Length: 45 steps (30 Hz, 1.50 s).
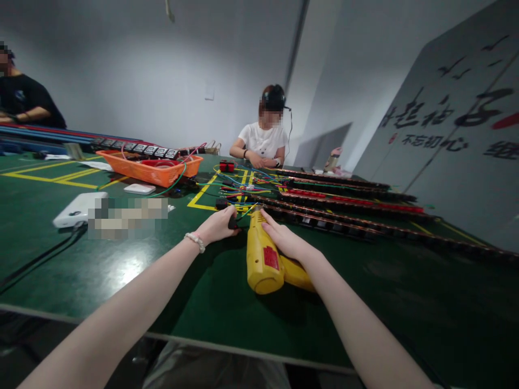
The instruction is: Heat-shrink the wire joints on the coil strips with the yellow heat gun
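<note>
A yellow heat gun (259, 259) with a red label lies in front of me, its nozzle pointing away toward a bundle of coloured wires (243, 189). My right hand (284, 237) is wrapped along its right side, with the fingers reaching up near the nozzle; its handle sticks out to the right under my wrist. Just left of the nozzle, my left hand (219, 224) pinches a small black piece (233, 221), from which a green wire runs toward the nozzle. The exact kind of this black piece is too small to tell.
Long dark strips (324, 213) with copper-coloured edges run off to the right. An orange basket (158, 173) holding wires stands at the back left, near a white box (79, 208) with a black cable. Across the green table (162, 286) sits a person in white (263, 143); another is far left.
</note>
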Each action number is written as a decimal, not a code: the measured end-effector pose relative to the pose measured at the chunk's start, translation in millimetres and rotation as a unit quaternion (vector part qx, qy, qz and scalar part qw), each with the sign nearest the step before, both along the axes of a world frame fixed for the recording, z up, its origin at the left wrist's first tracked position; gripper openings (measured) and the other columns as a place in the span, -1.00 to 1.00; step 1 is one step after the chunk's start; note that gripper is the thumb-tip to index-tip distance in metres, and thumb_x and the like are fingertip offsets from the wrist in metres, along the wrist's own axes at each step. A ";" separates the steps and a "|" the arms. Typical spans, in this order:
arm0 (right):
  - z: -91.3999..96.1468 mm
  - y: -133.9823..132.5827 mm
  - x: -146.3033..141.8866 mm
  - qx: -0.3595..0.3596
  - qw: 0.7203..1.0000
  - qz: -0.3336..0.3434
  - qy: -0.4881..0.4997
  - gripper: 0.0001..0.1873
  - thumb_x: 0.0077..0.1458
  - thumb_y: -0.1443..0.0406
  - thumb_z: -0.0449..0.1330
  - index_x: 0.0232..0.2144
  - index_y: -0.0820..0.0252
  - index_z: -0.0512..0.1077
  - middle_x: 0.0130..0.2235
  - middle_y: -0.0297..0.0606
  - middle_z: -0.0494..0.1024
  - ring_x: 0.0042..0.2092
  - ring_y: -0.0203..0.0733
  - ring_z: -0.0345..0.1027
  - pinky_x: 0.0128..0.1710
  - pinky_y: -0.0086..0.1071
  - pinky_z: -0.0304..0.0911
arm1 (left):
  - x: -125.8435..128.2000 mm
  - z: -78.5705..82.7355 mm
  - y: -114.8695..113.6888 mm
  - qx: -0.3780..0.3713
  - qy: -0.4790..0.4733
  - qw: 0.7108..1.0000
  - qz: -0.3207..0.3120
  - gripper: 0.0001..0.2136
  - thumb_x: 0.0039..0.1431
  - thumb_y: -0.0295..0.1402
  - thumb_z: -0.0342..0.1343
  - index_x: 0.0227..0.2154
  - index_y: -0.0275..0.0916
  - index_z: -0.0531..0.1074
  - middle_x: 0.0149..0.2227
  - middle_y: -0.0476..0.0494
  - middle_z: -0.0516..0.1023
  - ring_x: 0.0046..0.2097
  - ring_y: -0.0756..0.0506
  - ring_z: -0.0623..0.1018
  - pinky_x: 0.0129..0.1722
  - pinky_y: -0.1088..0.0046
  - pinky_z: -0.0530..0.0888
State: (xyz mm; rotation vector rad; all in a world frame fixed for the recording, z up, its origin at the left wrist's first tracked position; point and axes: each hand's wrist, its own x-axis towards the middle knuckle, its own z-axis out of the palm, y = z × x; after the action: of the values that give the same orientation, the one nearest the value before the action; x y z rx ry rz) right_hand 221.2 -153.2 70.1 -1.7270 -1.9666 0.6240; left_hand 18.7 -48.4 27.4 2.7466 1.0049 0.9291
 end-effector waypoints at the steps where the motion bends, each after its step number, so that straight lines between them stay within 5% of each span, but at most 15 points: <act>1: 1.1 -0.4 1.3 0.003 1.000 -0.004 -0.003 -0.28 0.07 -0.15 -0.28 0.21 -0.05 -0.19 0.12 -0.18 0.21 0.08 0.02 0.13 0.05 -0.08 -0.05 | 0.1 0.2 -0.2 -0.002 0.000 1.000 -0.003 -0.71 -0.12 -0.24 0.12 -0.36 -0.20 0.17 -0.42 -0.03 0.35 -0.42 -0.04 0.41 -0.48 0.48 0.27; 9: 7.4 -5.6 -0.6 0.024 0.999 -0.008 -0.023 -0.31 0.07 -0.15 -0.29 0.20 -0.15 -0.22 0.15 -0.22 0.15 0.09 0.06 0.10 0.03 -0.06 -0.04 | 0.0 2.5 -1.5 -0.007 0.013 1.000 -0.017 -0.70 -0.11 -0.22 0.12 -0.36 -0.20 0.16 -0.43 -0.03 0.34 -0.42 -0.04 0.40 -0.49 0.48 0.27; 27: 3.2 -16.7 -29.1 -0.039 0.995 0.085 -0.046 -0.24 0.08 -0.13 -0.27 0.22 0.09 -0.25 0.02 -0.09 0.33 -0.01 -0.05 0.22 0.00 -0.20 0.01 | -4.0 -3.0 3.9 0.001 -0.008 0.999 -0.052 -0.73 -0.08 -0.32 0.10 -0.33 -0.23 0.16 -0.36 -0.09 0.35 -0.41 -0.04 0.39 -0.47 0.48 0.28; 45: 6.3 -4.6 4.0 -0.004 1.000 -0.014 -0.019 -0.27 0.06 -0.16 -0.29 0.21 -0.05 -0.21 0.12 -0.16 0.21 0.06 0.02 0.15 0.01 -0.12 0.01 | 0.2 0.1 -0.9 -0.045 -0.015 0.999 -0.022 -0.70 -0.15 -0.22 0.13 -0.37 -0.21 0.20 -0.45 0.01 0.34 -0.45 0.00 0.36 -0.49 0.51 0.24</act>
State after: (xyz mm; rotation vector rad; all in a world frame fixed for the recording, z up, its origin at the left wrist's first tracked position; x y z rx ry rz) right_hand 225.2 -157.8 76.3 -1.7796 -1.9646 0.5957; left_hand 18.9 -49.3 27.5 2.6619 0.9533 0.8933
